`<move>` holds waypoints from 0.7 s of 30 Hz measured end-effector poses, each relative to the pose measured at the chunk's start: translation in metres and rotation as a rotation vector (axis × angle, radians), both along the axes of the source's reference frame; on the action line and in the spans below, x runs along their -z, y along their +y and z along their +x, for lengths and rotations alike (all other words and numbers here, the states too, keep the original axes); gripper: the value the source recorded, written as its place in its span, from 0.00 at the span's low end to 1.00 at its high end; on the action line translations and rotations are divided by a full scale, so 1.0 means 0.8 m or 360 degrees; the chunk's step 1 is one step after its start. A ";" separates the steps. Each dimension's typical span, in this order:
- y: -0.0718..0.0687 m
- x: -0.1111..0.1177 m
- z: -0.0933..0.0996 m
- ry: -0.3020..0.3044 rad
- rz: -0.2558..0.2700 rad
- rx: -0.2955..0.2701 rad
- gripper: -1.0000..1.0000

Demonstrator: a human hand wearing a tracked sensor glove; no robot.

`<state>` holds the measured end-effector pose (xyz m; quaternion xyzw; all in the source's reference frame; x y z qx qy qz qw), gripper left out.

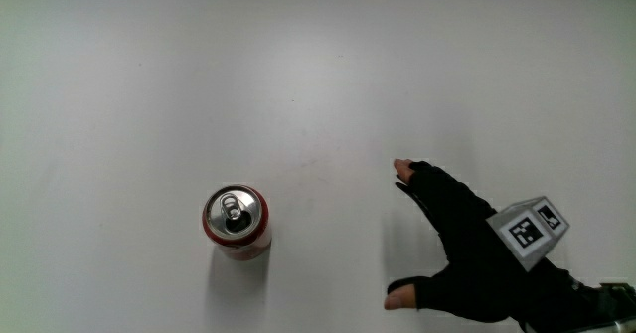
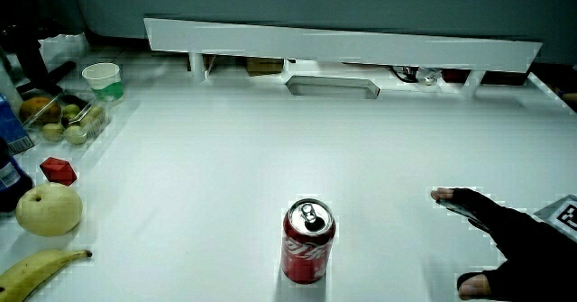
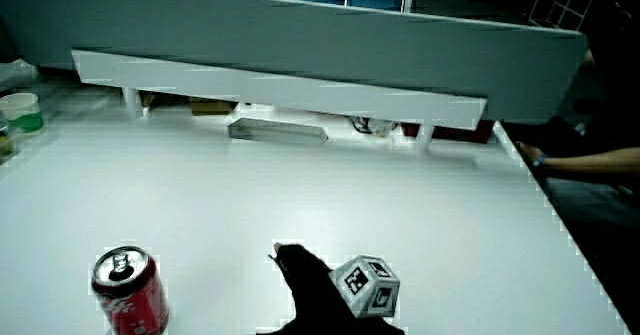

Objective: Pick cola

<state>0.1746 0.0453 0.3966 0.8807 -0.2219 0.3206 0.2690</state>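
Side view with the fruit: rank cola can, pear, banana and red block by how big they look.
1. cola can
2. pear, close to the can and nearer the edge, so unsure
3. banana, partly cut off
4. red block

Cola can [image 1: 237, 221]: red body, silver top, white script in a side view [image 2: 307, 242]. Hand [image 1: 467, 249]: black glove; cube [image 1: 531, 232] white with black squares. Counter [image 1: 298, 75]: plain white. Banana [image 2: 41, 273] yellow.
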 end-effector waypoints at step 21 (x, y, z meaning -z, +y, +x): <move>-0.022 -0.018 -0.077 -0.0025 -0.0050 0.0122 0.50</move>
